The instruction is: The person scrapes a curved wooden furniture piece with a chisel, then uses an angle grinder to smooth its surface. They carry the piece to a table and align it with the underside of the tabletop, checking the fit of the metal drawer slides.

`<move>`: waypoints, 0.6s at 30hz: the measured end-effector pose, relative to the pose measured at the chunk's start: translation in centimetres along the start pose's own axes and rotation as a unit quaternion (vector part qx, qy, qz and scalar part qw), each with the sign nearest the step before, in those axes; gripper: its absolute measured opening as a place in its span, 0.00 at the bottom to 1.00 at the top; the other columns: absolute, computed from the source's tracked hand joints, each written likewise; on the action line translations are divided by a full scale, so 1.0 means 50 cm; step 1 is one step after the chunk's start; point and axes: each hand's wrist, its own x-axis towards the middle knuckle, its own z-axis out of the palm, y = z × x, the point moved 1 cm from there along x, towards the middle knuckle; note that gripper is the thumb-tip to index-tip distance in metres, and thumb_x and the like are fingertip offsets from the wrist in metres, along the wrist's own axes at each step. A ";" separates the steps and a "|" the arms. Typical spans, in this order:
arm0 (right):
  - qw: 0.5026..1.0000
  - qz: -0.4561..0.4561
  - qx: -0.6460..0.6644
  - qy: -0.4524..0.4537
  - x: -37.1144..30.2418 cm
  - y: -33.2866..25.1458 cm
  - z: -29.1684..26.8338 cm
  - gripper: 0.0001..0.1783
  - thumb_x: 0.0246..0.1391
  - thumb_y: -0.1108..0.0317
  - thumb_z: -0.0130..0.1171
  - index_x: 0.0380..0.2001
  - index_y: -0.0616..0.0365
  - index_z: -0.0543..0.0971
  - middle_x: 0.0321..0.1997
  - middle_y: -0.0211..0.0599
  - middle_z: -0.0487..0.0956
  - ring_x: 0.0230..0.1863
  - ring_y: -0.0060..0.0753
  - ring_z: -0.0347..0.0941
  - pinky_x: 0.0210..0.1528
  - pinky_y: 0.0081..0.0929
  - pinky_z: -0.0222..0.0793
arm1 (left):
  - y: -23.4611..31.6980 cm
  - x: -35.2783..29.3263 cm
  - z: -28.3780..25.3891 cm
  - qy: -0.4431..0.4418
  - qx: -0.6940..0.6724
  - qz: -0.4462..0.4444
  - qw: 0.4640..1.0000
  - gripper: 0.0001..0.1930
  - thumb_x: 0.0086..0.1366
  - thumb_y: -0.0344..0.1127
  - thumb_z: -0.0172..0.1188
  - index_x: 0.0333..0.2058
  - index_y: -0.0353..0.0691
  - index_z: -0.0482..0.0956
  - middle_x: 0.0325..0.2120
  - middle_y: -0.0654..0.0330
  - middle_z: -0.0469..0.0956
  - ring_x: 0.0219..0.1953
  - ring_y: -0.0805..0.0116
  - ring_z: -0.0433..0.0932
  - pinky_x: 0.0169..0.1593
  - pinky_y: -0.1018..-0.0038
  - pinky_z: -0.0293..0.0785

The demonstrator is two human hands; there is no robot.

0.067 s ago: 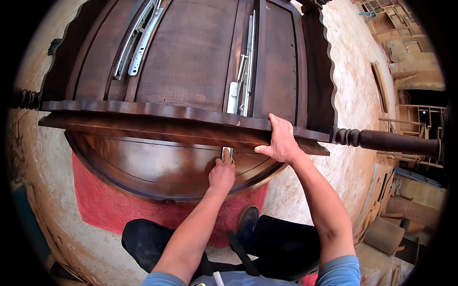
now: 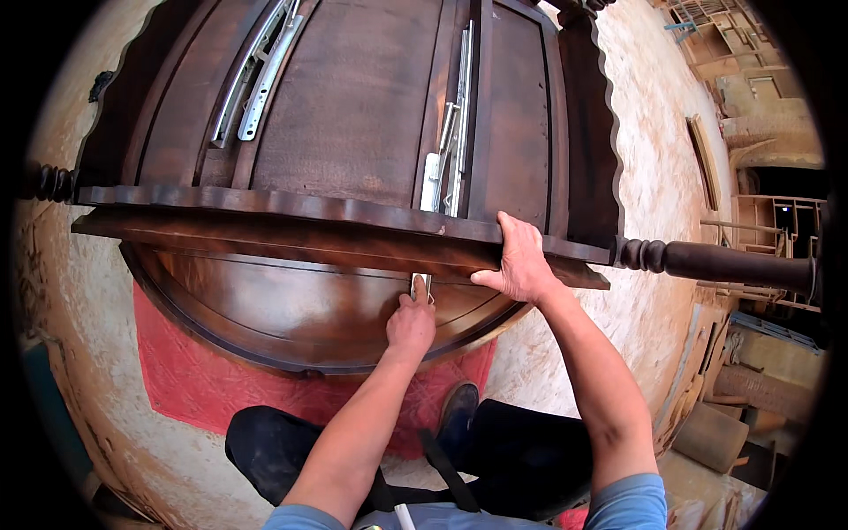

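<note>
An upturned dark wooden table frame (image 2: 353, 106) lies over a rounded, polished tabletop (image 2: 291, 305). Just below the frame's front rail (image 2: 291, 241), my left hand (image 2: 412, 327) has its index finger laid along the end of a metal slide (image 2: 428, 284). Its other fingers are curled, and the thumb is hard to make out. My right hand (image 2: 523, 261) grips the same rail farther right, fingers over the upper edge and thumb on the near side. More slide hardware, a right runner (image 2: 458, 132) and a left runner (image 2: 259, 93), is attached inside the frame.
Turned wooden legs stick out sideways, the right leg (image 2: 724, 265) the longer in view. A red cloth (image 2: 190, 384) lies under the tabletop. My shoe (image 2: 459, 411) is close to its rim. Wooden frames (image 2: 768, 221) and boards stand at the far right.
</note>
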 end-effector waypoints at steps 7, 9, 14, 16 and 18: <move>1.000 0.016 0.011 -0.024 0.004 0.005 -0.003 0.66 0.38 0.32 0.69 0.67 0.68 0.51 0.64 0.61 0.62 0.67 0.60 0.55 0.72 0.52 0.42 | -0.008 -0.001 0.006 0.008 0.014 0.016 1.000 0.36 0.67 0.43 0.56 0.69 0.39 0.52 0.42 0.40 0.73 0.40 0.43 0.81 0.45 0.53 0.79; 0.999 0.018 0.013 -0.032 0.003 0.002 -0.001 0.66 0.38 0.32 0.69 0.67 0.68 0.51 0.64 0.61 0.61 0.67 0.60 0.55 0.72 0.52 0.42 | -0.004 -0.004 0.004 0.013 0.026 0.011 1.000 0.36 0.67 0.43 0.56 0.69 0.39 0.52 0.42 0.43 0.74 0.40 0.45 0.81 0.43 0.55 0.80; 0.999 0.023 0.020 -0.035 0.002 0.007 -0.001 0.67 0.37 0.33 0.70 0.67 0.65 0.49 0.65 0.60 0.60 0.67 0.61 0.54 0.72 0.53 0.41 | 0.009 0.000 -0.005 0.033 0.044 0.020 0.998 0.36 0.62 0.41 0.60 0.65 0.35 0.59 0.49 0.39 0.70 0.55 0.41 0.71 0.54 0.53 0.73; 0.999 0.025 0.023 -0.034 -0.001 0.008 -0.002 0.67 0.36 0.34 0.71 0.68 0.65 0.48 0.65 0.60 0.60 0.67 0.61 0.54 0.72 0.53 0.40 | 0.005 0.001 -0.011 0.153 0.050 0.109 0.981 0.36 0.60 0.40 0.62 0.64 0.33 0.61 0.54 0.40 0.68 0.60 0.39 0.65 0.60 0.53 0.66; 0.999 0.023 0.024 -0.031 0.002 0.007 0.001 0.67 0.36 0.36 0.71 0.68 0.64 0.48 0.65 0.59 0.60 0.67 0.60 0.54 0.72 0.54 0.40 | 0.000 0.007 -0.004 0.201 0.038 0.169 0.964 0.34 0.59 0.38 0.62 0.62 0.31 0.63 0.60 0.41 0.65 0.64 0.38 0.62 0.67 0.54 0.57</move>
